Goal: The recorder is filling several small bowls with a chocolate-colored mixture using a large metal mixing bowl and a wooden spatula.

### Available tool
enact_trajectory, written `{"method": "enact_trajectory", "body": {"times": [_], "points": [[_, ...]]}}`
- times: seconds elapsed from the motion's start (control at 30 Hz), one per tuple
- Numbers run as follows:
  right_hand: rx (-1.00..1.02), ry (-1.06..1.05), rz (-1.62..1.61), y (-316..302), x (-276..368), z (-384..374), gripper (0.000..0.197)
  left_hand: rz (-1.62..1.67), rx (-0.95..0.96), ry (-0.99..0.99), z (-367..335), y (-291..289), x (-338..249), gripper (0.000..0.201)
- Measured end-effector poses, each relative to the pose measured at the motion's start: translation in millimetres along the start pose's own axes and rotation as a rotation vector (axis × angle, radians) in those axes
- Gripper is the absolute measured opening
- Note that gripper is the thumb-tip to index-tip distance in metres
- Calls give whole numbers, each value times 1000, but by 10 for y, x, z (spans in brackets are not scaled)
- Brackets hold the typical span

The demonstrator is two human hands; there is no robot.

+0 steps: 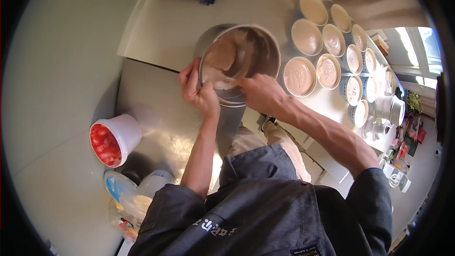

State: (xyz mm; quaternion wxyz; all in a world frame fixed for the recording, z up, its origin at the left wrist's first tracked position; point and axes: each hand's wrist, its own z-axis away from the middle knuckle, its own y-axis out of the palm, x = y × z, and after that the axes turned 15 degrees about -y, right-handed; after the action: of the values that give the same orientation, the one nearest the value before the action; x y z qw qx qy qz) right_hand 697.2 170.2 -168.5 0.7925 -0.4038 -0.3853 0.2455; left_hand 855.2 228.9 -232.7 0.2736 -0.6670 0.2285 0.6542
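Holds the metal pot [271, 53] tilted at the edge of the surface [177, 33] with the left hand [203, 91], half-curling the fingers [187, 77]; angles the right hand [262, 95] diagonally to the pot's near rim, closed on a mostly hidden utensil [235, 82].

Daylight from a window [429, 42] at the right brightens a white table [166, 33]

Left fingers [190, 77] on tilted metal pot [266, 50], filled bowls [285, 78], red-smeared tub [128, 133]
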Motion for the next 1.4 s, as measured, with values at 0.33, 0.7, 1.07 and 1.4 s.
{"method": "enact_trajectory", "body": {"times": [0.33, 0.7, 1.07, 1.4], "points": [[62, -120, 81, -264, 40, -68, 15, 1, 45, -50, -82, 60, -66, 58], [-132, -5, 195, -264, -114, -147, 15, -57, 45, -69, -203, -8, -107, 59], [-249, 70, 58, -22, -181, -9, 13, -53, 22, -94, -271, -31, -87, 57], [-288, 139, 208, -292, -160, -195, 9, -106, 17, -49, -305, -33, -143, 54]]}}
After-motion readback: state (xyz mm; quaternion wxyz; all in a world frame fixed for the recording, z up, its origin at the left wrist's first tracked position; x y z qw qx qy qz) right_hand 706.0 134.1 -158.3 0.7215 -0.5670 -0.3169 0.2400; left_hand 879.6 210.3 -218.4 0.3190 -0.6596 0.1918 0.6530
